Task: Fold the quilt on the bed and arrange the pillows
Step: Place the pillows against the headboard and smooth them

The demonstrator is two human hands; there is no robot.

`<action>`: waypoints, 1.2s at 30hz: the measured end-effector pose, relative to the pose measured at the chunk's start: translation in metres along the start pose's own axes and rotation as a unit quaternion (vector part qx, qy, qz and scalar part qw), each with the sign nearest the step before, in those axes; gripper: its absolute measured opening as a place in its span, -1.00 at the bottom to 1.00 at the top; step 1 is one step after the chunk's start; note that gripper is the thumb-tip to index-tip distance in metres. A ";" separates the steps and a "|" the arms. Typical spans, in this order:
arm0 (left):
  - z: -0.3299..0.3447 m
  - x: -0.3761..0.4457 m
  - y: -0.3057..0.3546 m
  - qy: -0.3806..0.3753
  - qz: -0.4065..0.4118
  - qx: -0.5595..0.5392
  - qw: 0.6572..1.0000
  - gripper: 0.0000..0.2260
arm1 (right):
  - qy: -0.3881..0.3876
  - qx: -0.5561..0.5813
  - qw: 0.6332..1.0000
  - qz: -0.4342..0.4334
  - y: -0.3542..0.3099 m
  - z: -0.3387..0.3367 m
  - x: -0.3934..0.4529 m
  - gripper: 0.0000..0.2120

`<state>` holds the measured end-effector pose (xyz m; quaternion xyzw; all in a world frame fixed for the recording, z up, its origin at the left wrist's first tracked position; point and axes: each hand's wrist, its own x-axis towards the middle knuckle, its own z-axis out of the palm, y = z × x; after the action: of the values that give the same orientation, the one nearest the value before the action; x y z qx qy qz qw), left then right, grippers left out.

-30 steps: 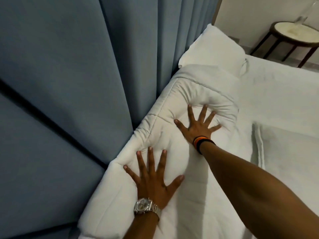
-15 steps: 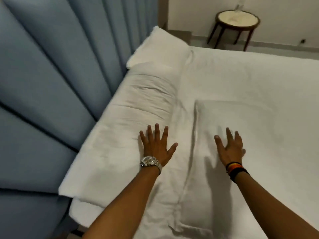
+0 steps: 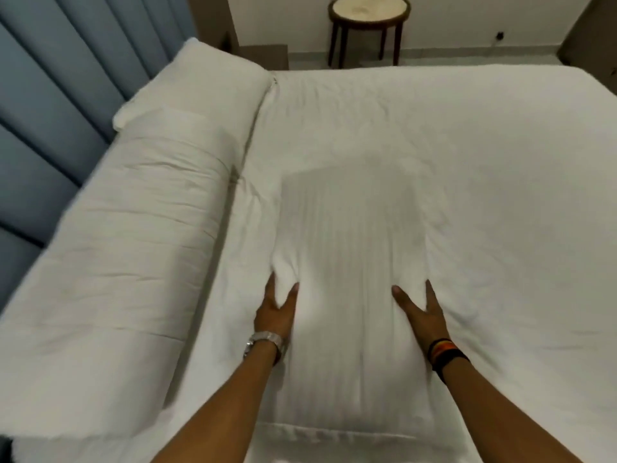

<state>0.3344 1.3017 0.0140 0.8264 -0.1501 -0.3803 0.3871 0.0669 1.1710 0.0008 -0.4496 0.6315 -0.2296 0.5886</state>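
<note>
A white striped pillow (image 3: 354, 248) lies lengthwise on the bed (image 3: 500, 155) in front of me. My left hand (image 3: 275, 312) grips its left side, thumb on top and fingers tucked under the edge. On the opposite side, my right hand (image 3: 422, 312) holds it the same way. The folded white quilt (image 3: 127, 248) lies in a long thick band along the left, against the headboard. A second white pillow (image 3: 210, 85) sits beyond the quilt's far end, partly under it.
A blue padded headboard (image 3: 50, 105) runs down the left. A round dark-legged side table (image 3: 369, 11) stands on the floor past the far edge of the bed, against a pale wall. The white sheet stretches wide to the right.
Both hands left the folded quilt and moved right onto the striped pillow. They went from lying flat with spread fingers to gripping the pillow's two sides. The view swung right.
</note>
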 end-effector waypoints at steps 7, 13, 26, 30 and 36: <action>-0.067 -0.036 0.124 0.125 0.172 -0.011 0.977 -0.36 | -0.014 0.115 0.983 -0.145 -0.109 0.041 -0.059 -0.04; -0.229 -0.056 0.203 0.226 0.297 0.022 0.928 -0.48 | -0.084 0.170 0.955 -0.230 -0.216 0.135 -0.127 -0.25; -0.463 0.058 0.044 0.195 0.054 0.306 0.930 -0.22 | -0.092 -0.258 0.928 -0.254 -0.220 0.435 -0.189 -0.03; -0.432 0.094 -0.005 0.246 0.088 0.264 0.929 -0.25 | -0.040 -0.372 0.841 -0.392 -0.293 0.508 -0.139 -0.11; -0.429 0.133 -0.051 0.315 0.136 0.284 0.895 -0.30 | -0.035 -0.478 0.801 -0.360 -0.294 0.592 -0.055 -0.01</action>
<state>0.7398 1.4883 0.0840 0.9493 -0.2326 0.0151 0.2109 0.7117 1.2141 0.1519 -0.8765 0.4329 -0.0778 0.1958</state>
